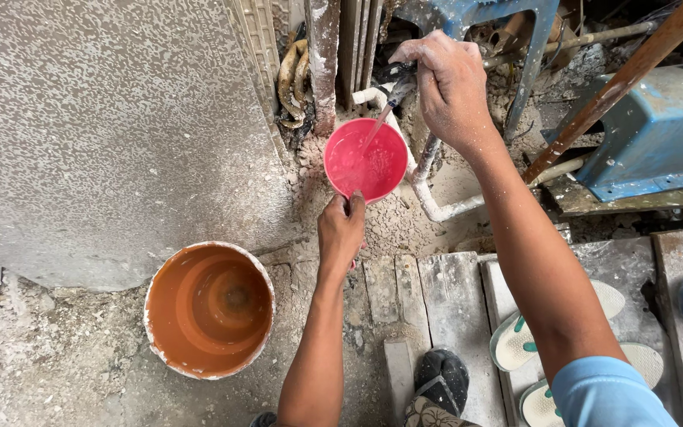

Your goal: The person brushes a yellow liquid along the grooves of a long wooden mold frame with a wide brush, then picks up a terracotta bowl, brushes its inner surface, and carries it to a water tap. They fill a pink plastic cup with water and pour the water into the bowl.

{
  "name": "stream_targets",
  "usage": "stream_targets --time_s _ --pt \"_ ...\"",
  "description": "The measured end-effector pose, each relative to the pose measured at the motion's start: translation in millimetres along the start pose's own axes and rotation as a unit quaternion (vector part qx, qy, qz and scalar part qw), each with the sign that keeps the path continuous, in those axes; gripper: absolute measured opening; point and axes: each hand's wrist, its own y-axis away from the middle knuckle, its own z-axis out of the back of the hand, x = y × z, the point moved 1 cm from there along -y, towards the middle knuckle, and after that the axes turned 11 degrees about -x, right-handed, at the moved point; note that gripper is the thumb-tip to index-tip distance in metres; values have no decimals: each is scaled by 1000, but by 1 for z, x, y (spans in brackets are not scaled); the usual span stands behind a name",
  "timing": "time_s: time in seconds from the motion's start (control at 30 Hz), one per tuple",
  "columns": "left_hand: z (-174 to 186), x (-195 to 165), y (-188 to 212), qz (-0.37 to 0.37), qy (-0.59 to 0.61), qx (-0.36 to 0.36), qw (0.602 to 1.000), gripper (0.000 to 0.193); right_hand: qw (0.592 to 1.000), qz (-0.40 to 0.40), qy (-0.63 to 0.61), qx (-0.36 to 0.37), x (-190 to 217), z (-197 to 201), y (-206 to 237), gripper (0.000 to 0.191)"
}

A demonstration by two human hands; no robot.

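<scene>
My left hand [341, 229] grips the near rim of a small pink bowl [365, 162] and holds it under a tap [395, 85]. A thin stream of water runs from the tap into the bowl, which has some water in it. My right hand [448, 83] is closed over the top of the tap, above and to the right of the bowl. The tap sits on white plastic pipes [428, 186] that run across the dusty ground.
An orange bucket [209, 308] with a plaster-crusted rim stands at lower left. A large speckled grey slab [112, 134] fills the left. A blue machine [658, 130] and a rusty rod [618, 83] are on the right. White sandals [563, 336] lie on wooden planks [452, 316].
</scene>
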Motion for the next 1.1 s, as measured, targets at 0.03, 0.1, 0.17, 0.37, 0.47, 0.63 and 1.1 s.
stream_targets --time_s 0.03,0.1,0.17,0.37,0.47,0.63,1.1 --pt "0 0 0 4 2 0 1000 33 1000 3 -5 -4 0 0 0 30" --pt "1 -1 0 0 1 -2 1000 34 1000 4 -5 -2 1 0 1 30" --pt "1 -1 -1 -7 1 -4 1000 35 1000 3 -6 -1 1 0 1 30" --pt "2 1 -1 -16 -9 -8 1000 36 1000 -1 -8 0 0 0 1 30" --pt "2 1 0 -16 -7 -9 1000 35 1000 6 -13 -1 1 1 2 32" --pt "1 2 -2 -6 -14 -12 1000 36 1000 -7 -3 8 0 1 1 30" --pt "-2 10 -5 14 -28 -13 999 49 1000 0 -2 9 0 0 2 28"
